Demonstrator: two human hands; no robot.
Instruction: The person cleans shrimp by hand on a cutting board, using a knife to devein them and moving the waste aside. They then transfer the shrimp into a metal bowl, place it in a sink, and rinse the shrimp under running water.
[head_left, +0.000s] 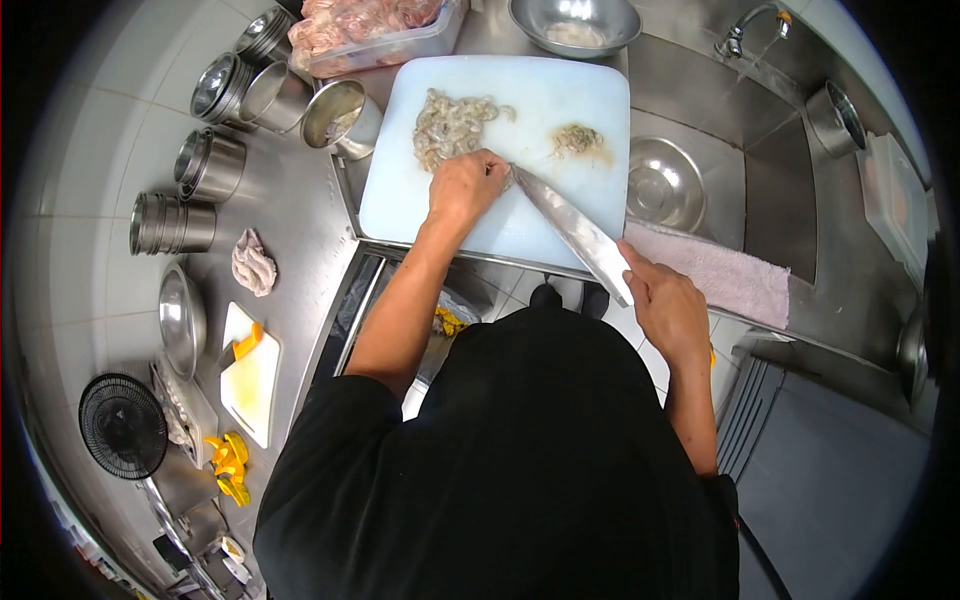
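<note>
On the large white cutting board (pixel 400 205) lies a pile of greyish raw shrimp (pixel 450 122), with a smaller heap of dark scraps (pixel 577 140) at the right. My left hand (pixel 468 186) is closed at the pile's lower edge, its fingers pinched together; what they hold is too small to make out. My right hand (pixel 664 300) is wrapped round the handle of a large knife (pixel 575 228). The blade slants up and left across the board, its tip beside my left fingertips.
A tub of raw meat (pixel 375 60) and a metal bowl (pixel 575 25) stand behind the board. At the right are a sink with a running tap (pixel 735 42) and a pink towel (pixel 710 272). Metal pots (pixel 215 165) and a small board (pixel 250 385) stand left.
</note>
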